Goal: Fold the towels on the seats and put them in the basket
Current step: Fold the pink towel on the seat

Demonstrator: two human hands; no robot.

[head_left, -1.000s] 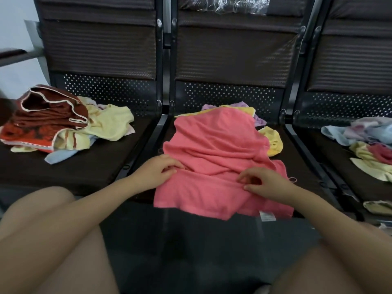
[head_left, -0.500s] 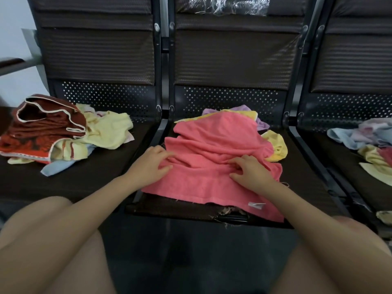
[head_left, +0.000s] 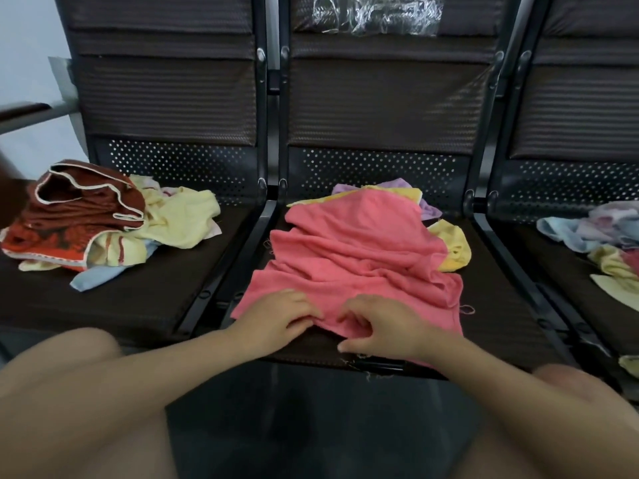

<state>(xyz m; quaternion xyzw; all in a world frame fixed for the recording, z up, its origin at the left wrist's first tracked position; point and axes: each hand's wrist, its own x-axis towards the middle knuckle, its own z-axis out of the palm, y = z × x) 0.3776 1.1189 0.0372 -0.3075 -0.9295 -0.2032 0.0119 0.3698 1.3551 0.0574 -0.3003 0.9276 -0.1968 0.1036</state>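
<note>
Two hands work the near hem of the pink towel (head_left: 359, 257), which lies rumpled on the middle seat (head_left: 501, 316), its far part draped over yellow and lilac cloths. The left hand (head_left: 276, 319) rests on the hem with fingers (head_left: 304, 305) bent and bunching the cloth; the right hand (head_left: 380, 326) lies close beside it, fingers (head_left: 349, 314) curled into the same edge, though whether either truly pinches the fabric I cannot tell.

To do this step well, I judge the hands should part along the hem toward the two near corners, draw the edge taut, and flatten the ridges across the middle before any fold. Lifting the towel free of the cloths beneath would keep them from being dragged along.

More towels wait on the left seat (head_left: 131, 305), a red-brown one (head_left: 79, 205) atop pale yellow ones, and on the right seat (head_left: 567, 299). No basket is in view.
</note>
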